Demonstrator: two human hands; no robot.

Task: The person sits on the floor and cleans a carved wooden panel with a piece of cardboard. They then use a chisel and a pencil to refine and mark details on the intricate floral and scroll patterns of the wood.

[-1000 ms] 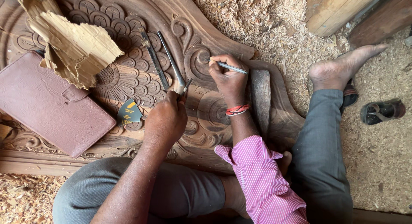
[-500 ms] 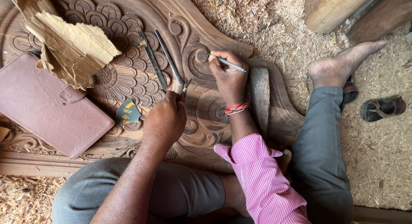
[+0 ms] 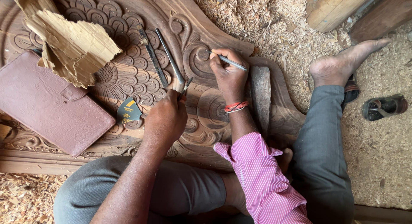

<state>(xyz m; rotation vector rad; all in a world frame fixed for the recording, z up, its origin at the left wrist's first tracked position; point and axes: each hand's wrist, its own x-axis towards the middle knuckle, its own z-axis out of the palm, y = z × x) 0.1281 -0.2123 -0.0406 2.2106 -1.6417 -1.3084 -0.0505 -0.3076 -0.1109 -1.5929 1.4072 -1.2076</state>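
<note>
A large carved wooden panel (image 3: 128,73) with petal and scroll patterns lies on the ground in front of me. My right hand (image 3: 228,76), in a pink sleeve with a red thread at the wrist, holds a thin metal pencil-like tool (image 3: 231,62) against a scroll carving. My left hand (image 3: 166,118) is closed around the lower end of a slim chisel (image 3: 183,84) near the panel's middle. Two long metal chisels (image 3: 153,58) lie on the carving just above that hand.
A brown leather pouch (image 3: 51,103) and torn cardboard (image 3: 73,43) rest on the panel's left. A small dark card (image 3: 128,112) lies beside my left hand, a wooden block (image 3: 261,95) beside my right. Sawdust (image 3: 266,18), my bare foot (image 3: 339,65), a sandal (image 3: 384,106) and timber (image 3: 334,7) lie right.
Both hands stay almost where they were; the right hand's tool has shifted slightly along the scroll carving.
</note>
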